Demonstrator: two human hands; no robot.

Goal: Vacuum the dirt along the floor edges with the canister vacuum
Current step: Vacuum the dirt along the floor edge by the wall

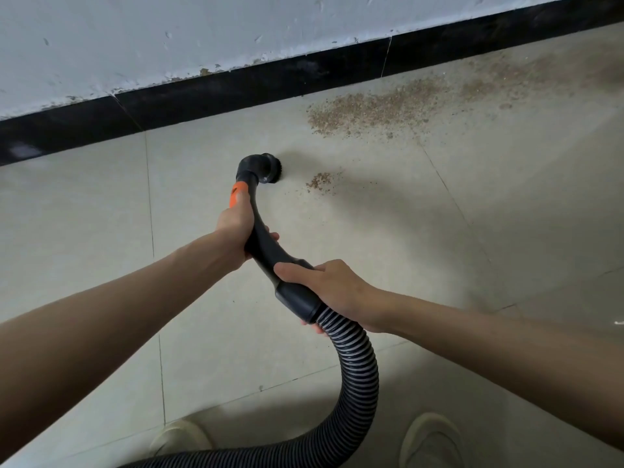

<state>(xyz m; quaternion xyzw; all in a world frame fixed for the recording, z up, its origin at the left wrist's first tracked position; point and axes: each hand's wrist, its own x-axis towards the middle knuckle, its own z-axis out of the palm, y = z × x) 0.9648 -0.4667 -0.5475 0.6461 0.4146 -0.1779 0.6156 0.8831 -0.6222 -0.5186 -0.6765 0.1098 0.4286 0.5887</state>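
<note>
Head view: the left hand (236, 228) is wrapped around the curved black wand (260, 238) just below its orange collar (237, 194), and the right hand (324, 288) grips the cuff where the ribbed hose (354, 376) joins the wand. The round brush nozzle (266, 168) sits low over the floor (422, 248), out from the black baseboard (219, 92); whether its bristles touch the tile cannot be told.

A small dirt patch (319, 184) lies just right of the nozzle. A much larger dirt band (378, 109) runs along the floor edge near the baseboard, stretching toward the far right corner of the view. The floor left of the nozzle looks free of grit.

The step in hand appears to be sweeping rightward, mid-task, with most of the dirt yet to collect. The next move likely calls for sliding the nozzle right onto the small patch, then up toward the baseboard, keeping the brush flat and low while the right hand feeds hose slack.
</note>
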